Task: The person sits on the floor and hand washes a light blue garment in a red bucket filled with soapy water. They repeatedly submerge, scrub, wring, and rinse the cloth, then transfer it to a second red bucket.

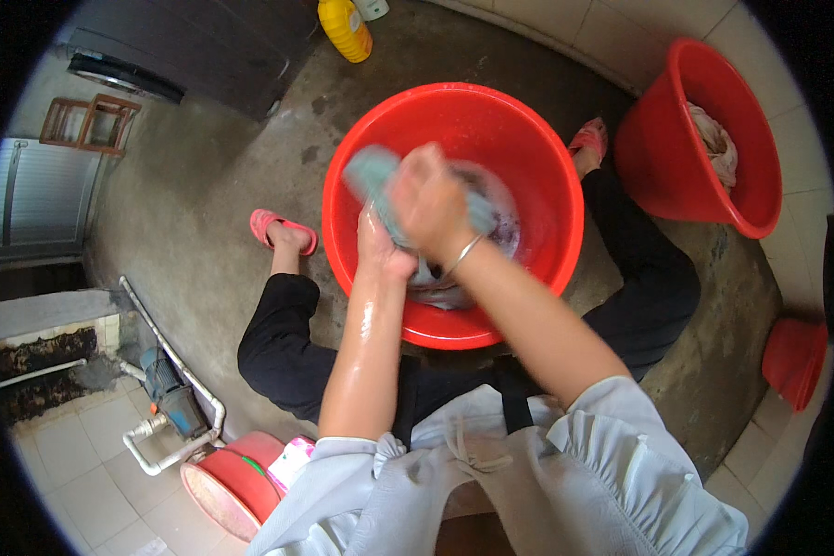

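Observation:
Between my knees stands a large red plastic basin (pixel 459 333), with soapy water and dark and pale wet cloth (pixel 445 295) low in it. Above the water my two hands meet on a grey-green cloth (pixel 375 174). My left hand (pixel 382 243) is closed on the cloth from the near left side, its wrist wet. My right hand (pixel 431 198), with a silver bangle at the wrist, lies over the cloth and is blurred by motion; its fingers look curled on the fabric. One end of the cloth sticks out at the upper left, and another part shows right of my right hand.
A tilted red tub (pixel 639 153) with pale cloth stands at the right. A yellow bottle (pixel 347 31) is beyond the basin. A smaller red container (pixel 792 361) is at far right. A pump (pixel 174 396) with white pipes and a red bucket (pixel 229 486) are lower left.

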The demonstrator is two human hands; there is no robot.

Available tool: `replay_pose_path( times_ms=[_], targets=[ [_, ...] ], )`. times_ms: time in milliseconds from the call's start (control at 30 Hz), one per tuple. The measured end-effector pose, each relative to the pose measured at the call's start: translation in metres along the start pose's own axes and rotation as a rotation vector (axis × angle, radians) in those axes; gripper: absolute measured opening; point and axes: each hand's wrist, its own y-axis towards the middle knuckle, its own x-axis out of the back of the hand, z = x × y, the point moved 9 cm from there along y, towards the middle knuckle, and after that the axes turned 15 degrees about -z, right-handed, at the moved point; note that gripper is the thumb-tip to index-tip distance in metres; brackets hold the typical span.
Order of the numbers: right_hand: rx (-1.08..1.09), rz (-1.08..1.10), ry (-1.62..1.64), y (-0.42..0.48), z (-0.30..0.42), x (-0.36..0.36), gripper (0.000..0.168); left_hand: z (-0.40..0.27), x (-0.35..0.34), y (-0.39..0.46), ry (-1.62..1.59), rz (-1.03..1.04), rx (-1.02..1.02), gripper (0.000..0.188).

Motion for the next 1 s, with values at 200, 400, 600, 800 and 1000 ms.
replay_pose_path(
  times_ms=[200, 400, 600, 800, 1000],
  targets=[
    [-0.271, 0.567, 0.284, 0.022, -0.005, -0.006, 0.04, -0.078, -0.064, -0.081, 1.276, 0.198, -0.958, 0.049],
    [-0.295, 0.732, 0.646, 0.011, 0.024, -0.002, 0.053, -0.087, -0.074, -0.102, 1.441, 0.413, -0.93, 0.028],
    [-0.293, 0.92, 0.208, -0.028, -0.057, 0.013, 0.04, -0.123, -0.073, -0.136, 0.148, 0.478, -0.578, 0.032],
    [-0.742, 0.344, 0.937, 0.004, 0.019, 0.021, 0.034, -0.07, 0.0, -0.036, 0.363, -0.123, -0.219, 0.034],
    [0.252, 0.332, 0.063, -0.071, 0.094, -0.009, 0.022, -0.01, -0.018, 0.017, -0.003, 0.359, 0.172, 0.037]
  ],
)
